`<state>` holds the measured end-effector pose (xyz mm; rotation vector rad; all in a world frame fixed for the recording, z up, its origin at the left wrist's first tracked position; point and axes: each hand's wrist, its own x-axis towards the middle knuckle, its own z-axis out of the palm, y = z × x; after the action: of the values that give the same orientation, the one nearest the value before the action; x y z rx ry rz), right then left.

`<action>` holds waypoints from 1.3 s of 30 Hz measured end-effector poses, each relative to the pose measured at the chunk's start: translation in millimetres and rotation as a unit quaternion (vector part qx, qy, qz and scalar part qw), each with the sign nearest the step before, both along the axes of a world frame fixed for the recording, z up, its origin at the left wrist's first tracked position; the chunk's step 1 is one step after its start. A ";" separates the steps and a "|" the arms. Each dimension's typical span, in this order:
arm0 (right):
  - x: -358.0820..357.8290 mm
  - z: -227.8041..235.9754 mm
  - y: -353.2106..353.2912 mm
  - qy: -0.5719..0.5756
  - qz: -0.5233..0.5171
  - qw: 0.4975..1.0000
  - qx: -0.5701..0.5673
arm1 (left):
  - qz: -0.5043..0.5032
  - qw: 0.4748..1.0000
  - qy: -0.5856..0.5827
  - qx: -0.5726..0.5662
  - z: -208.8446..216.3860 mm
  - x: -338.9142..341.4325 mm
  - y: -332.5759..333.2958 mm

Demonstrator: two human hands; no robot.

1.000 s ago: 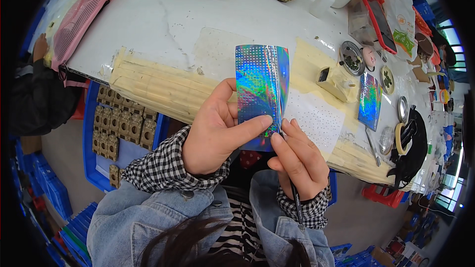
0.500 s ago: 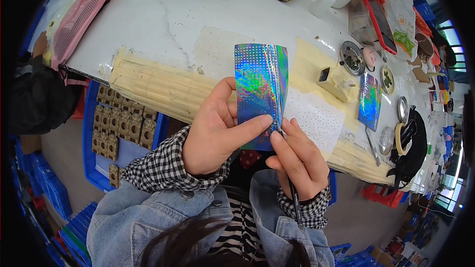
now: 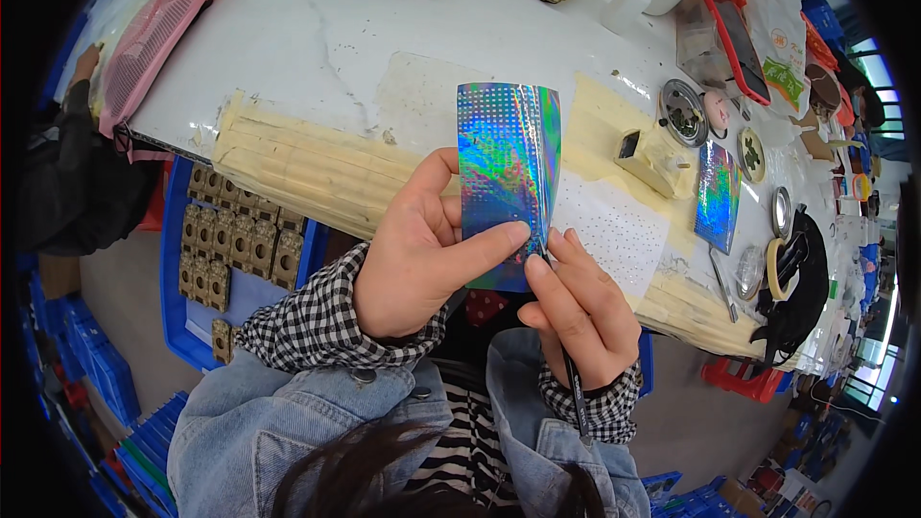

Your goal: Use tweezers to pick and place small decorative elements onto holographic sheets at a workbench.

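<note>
My left hand (image 3: 422, 254) pinches a shiny holographic sheet (image 3: 499, 139) with rows of small squares, thumb on its front near the lower right edge. The sheet stands tilted up and slightly curved above the table edge. Held in my right hand (image 3: 590, 321) is a slim dark pen-like tool (image 3: 575, 388). Its tip meets the sheet's lower right edge beside my left thumb; the exact kind of tip is too small to tell. Behind my right fingers lies a white paper (image 3: 614, 235) covered in tiny dots.
A blue tray (image 3: 177, 317) at the left holds several camouflage-patterned model parts (image 3: 235, 235). On the table at the right are a yellowish taped block (image 3: 657, 163), a round metal dish (image 3: 682, 113), a second holographic sheet (image 3: 716, 197), tweezers (image 3: 722, 285) and a tape roll (image 3: 779, 270). A pink basket (image 3: 163, 43) stands far left.
My hands and the sheet have barely shifted, with the tool tip still at the sheet's edge. At the far left, another person's hand has moved up beside the pink basket.
</note>
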<state>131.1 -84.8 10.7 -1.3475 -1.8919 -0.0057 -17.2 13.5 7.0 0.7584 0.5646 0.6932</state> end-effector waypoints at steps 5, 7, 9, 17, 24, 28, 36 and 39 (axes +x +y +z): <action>0.4 -0.3 0.8 -0.003 0.001 1.000 0.002 | -0.001 1.000 -0.001 -0.004 -1.0 0.3 0.8; 0.7 0.4 1.2 -0.002 0.004 1.000 0.000 | -0.001 1.000 -0.002 -0.007 -0.8 -0.2 1.0; 0.3 0.7 0.6 0.002 0.002 1.000 -0.003 | -0.002 1.000 -0.005 -0.013 1.4 -0.4 1.6; 0.7 2.3 1.5 0.012 0.005 0.999 -0.031 | 0.002 1.000 0.007 0.007 0.8 -1.4 2.4; 0.6 1.0 1.1 0.009 0.005 1.000 -0.023 | -0.006 1.000 0.008 -0.003 -0.9 -1.6 2.1; 0.1 0.0 2.1 -0.001 0.004 1.000 -0.010 | -0.004 1.000 0.006 -0.011 -2.1 -1.5 2.5; 1.5 -1.5 1.5 -0.014 0.006 1.000 0.000 | -0.002 1.000 0.004 -0.015 -1.8 -0.4 1.2; 2.0 -1.9 1.3 -0.014 0.006 1.000 0.005 | -0.003 1.000 0.007 -0.016 -1.4 -0.3 0.8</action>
<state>133.1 -83.5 8.9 -1.3364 -1.9210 -0.0289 -17.5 14.3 5.6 0.7355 0.5839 0.6716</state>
